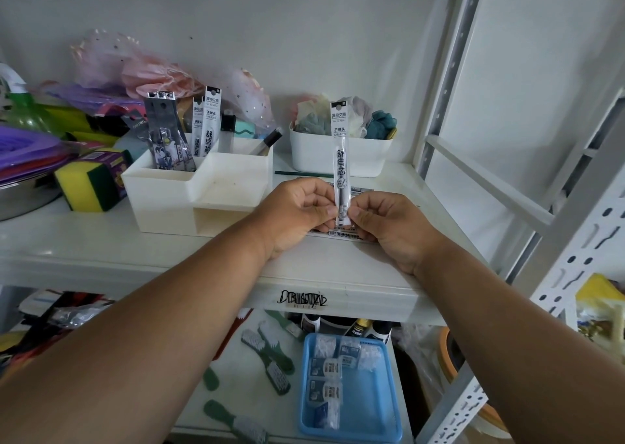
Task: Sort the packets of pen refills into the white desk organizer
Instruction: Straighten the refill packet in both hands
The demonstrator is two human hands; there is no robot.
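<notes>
Both hands hold one long, thin, clear plastic packet of pen refills (340, 159) with a white printed top. It stands straight up, just to the right of the white plastic desk organizer (189, 190). The left hand (297, 213) and the right hand (389, 223) each pinch its bottom end between thumb and fingers, so the fingers are clamped on the packet.

More flat refill packets (341, 234) lie on the shelf under the hands, just right of the organizer. Two white refill packets (204, 122) already stand in the organizer's back slot.

To do this step well, I think it helps to keep the packet upright, let one hand carry it left over the organizer, and lower it bottom first next to the matching packets. Go slowly, because tall packets tip easily.
</notes>
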